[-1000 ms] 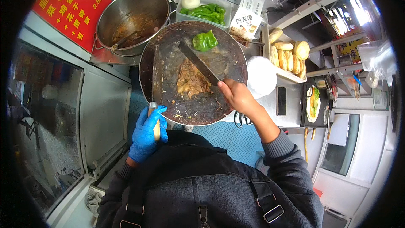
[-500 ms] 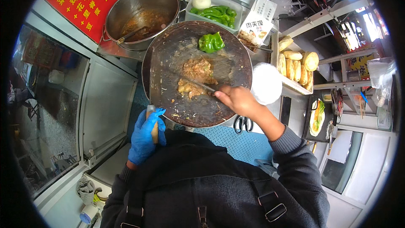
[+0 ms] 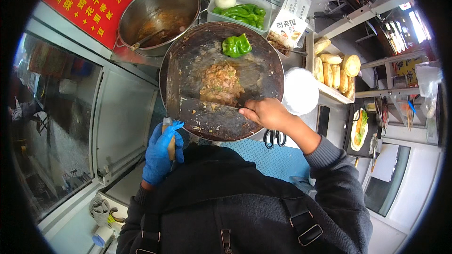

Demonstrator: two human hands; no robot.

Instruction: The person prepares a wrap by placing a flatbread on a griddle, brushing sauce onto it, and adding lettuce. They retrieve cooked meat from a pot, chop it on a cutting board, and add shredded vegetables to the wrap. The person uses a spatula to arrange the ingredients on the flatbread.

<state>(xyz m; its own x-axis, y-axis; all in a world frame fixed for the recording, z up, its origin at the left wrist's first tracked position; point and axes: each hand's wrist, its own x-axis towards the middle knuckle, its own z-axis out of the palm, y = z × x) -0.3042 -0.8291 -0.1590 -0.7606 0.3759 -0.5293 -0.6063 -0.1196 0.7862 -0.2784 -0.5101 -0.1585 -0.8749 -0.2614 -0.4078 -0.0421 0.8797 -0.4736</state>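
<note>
My left hand (image 3: pixel 162 155), in a blue glove, is closed round the wooden handle of a cleaver (image 3: pixel 168 142). Its dark blade seems to lie along the left side of the round chopping board (image 3: pixel 207 126) and is hard to tell from the wood. My bare right hand (image 3: pixel 268 114) grips a knife (image 3: pixel 209 104), seen nearly edge-on as a thin line across the board. Its handle is hidden in my fingers. Just beyond the blade sits a heap of chopped meat (image 3: pixel 221 84) with green bits. Farther back on the board is a green pepper (image 3: pixel 236 45).
A steel pot (image 3: pixel 160 19) with a ladle stands at the back left. Behind the board is a tub of green peppers (image 3: pixel 242 15). At the right are a white plastic stack (image 3: pixel 300 91), a tray of round breads (image 3: pixel 335 74) and a filled flatbread (image 3: pixel 359 130). Scissors (image 3: pixel 274 138) lie by the board.
The knife in my right hand has come slightly toward me. The loose meat now forms one compact heap beyond its blade. My left hand has barely moved.
</note>
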